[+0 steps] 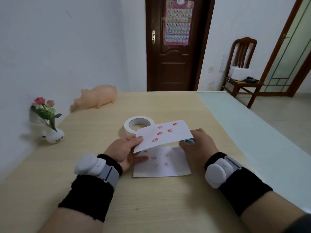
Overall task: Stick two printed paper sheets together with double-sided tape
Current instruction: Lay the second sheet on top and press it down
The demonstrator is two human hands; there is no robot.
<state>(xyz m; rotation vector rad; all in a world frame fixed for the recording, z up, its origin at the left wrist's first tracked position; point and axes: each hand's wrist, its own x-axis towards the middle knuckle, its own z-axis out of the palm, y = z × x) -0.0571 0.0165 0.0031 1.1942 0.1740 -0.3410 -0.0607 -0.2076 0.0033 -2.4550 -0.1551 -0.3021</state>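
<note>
Left hand [125, 148] and right hand [198, 145] each pinch the upper printed sheet [165, 133] — tape roll [138, 126] at twelve o'clock, flowers [43, 106] in a vase [55, 137] at ten.

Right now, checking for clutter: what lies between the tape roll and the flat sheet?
Head view: the lifted sheet, pinched by left hand and right hand, covers that stretch.

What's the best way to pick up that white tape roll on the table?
Come from above on its far left side: thumb into the hole, fingers on the outer wall, pinching the ring. The tape roll lies flat on the table, hole up, and the held sheet covers its near right edge. Left hand and right hand both hold that sheet.
</note>
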